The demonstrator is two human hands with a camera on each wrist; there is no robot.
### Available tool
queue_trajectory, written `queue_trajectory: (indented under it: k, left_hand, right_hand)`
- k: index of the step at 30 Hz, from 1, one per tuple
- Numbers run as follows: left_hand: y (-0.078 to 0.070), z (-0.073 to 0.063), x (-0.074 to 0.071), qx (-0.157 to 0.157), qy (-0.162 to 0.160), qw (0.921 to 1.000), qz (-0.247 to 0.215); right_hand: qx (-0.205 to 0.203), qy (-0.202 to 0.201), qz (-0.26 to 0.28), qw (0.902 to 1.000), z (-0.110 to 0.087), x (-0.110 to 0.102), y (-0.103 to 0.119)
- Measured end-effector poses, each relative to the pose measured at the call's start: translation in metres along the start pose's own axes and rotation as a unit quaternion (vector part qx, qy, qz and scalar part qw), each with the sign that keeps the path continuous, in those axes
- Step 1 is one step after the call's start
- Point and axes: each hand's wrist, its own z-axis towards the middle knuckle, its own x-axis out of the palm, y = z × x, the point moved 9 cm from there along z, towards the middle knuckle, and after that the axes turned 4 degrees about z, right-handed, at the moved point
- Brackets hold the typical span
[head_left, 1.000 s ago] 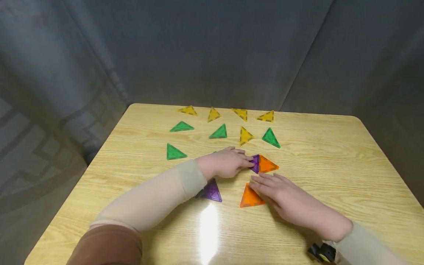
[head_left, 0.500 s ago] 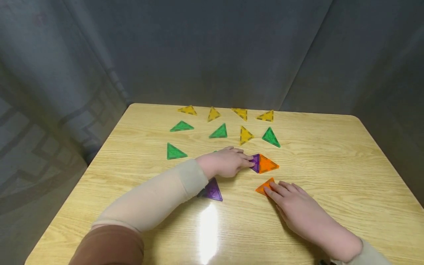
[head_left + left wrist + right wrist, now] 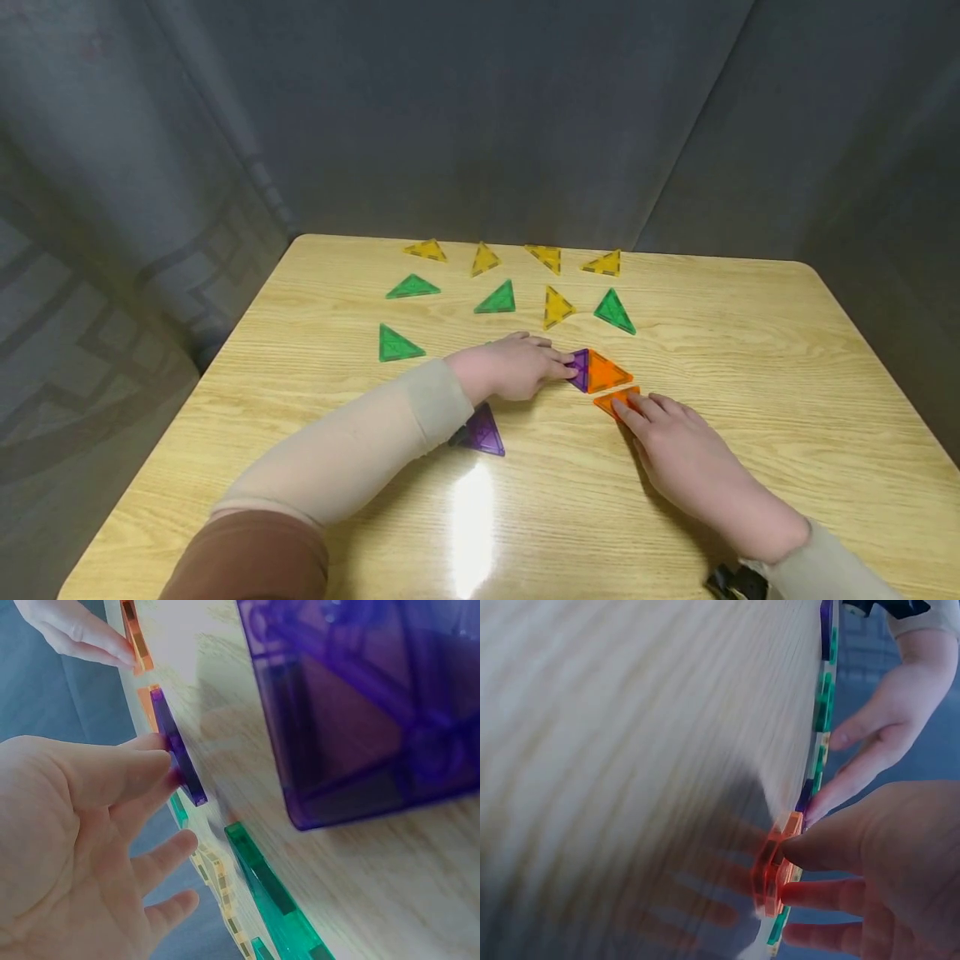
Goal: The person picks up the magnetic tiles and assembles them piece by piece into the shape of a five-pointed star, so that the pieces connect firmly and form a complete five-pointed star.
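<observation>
My left hand (image 3: pixel 513 368) pinches a small purple triangular magnetic tile (image 3: pixel 580 371) on the table. In the left wrist view, thumb and forefinger meet at that tile's edge, the other fingers spread loosely. An orange triangular tile (image 3: pixel 606 371) lies edge to edge with it on the right. Just below, my right hand (image 3: pixel 686 454) pinches a second orange tile (image 3: pixel 609 403), partly covered by its fingers. A narrow strip of table separates the two orange tiles. A larger purple tile (image 3: pixel 483 433) lies under the left forearm, partly hidden.
Farther back on the wooden table (image 3: pixel 750 350) lie several green triangular tiles (image 3: pixel 497 298), one almost hidden behind the left hand. Several yellow ones (image 3: pixel 483 260) lie mostly along the back edge. A dark grey curtain (image 3: pixel 480 125) hangs behind.
My right hand has slid the second orange tile right and then away from me, turning it, up close to the first orange tile. The left hand has stayed on the purple tile.
</observation>
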Motion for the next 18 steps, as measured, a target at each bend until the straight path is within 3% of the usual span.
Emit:
queue_trajectory:
  k: [18]
  left_hand:
    - [0.001,0.002,0.001,-0.001,0.003,1.0000,-0.003]
  right_hand:
    - [-0.002,0.002,0.026,0.9996,0.018,-0.004,-0.009]
